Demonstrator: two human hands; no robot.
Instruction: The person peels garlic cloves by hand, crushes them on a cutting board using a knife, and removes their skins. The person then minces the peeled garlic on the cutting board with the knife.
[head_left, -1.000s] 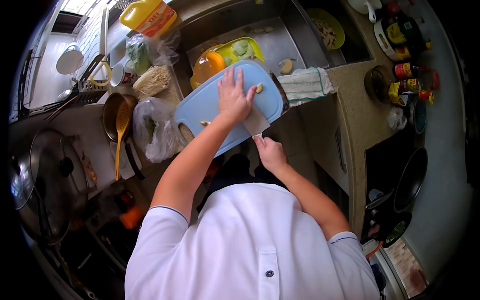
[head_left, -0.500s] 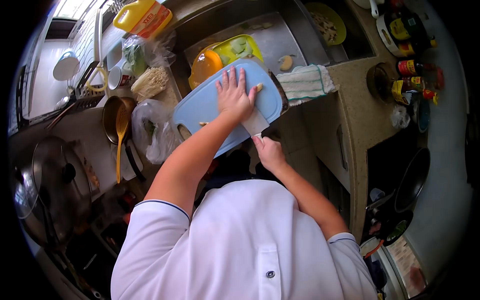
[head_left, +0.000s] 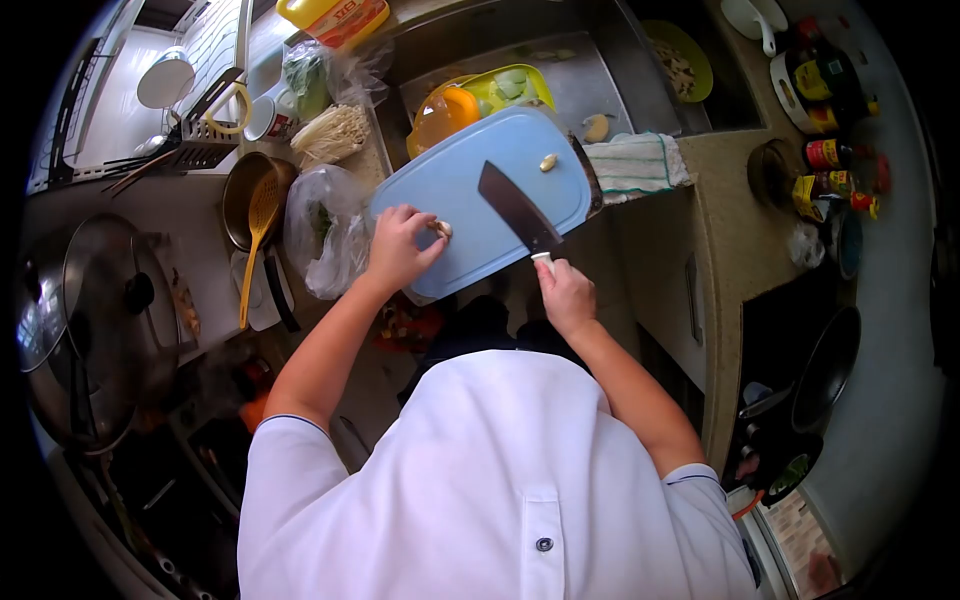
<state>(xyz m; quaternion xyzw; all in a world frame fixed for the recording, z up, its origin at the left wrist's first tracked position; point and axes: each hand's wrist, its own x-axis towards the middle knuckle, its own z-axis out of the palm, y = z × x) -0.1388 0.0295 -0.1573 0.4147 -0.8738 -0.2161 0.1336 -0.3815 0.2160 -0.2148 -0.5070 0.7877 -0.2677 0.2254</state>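
A light-blue cutting board (head_left: 480, 225) lies tilted across the sink's front edge. My right hand (head_left: 568, 297) is wrapped round the white handle of a kitchen knife (head_left: 520, 212), whose broad dark blade is over the board. At the board's left end, my left hand (head_left: 402, 247) has its thumb and fingers closed about a garlic clove (head_left: 442, 230). Another garlic clove (head_left: 548, 162), which looks flattened, lies near the board's upper right.
Behind the board is a steel sink (head_left: 590, 75) with a yellow-green basket (head_left: 535, 85) and an orange bowl (head_left: 450, 112). Enoki mushrooms (head_left: 330, 135), a plastic bag (head_left: 335, 250) and a pan (head_left: 240, 190) are on the left. A folded towel (head_left: 640, 165) hangs right.
My left hand has left the blade and moved left to a garlic clove. The knife has been lifted and turned, its blade now visible, and the pressed clove lies uncovered.
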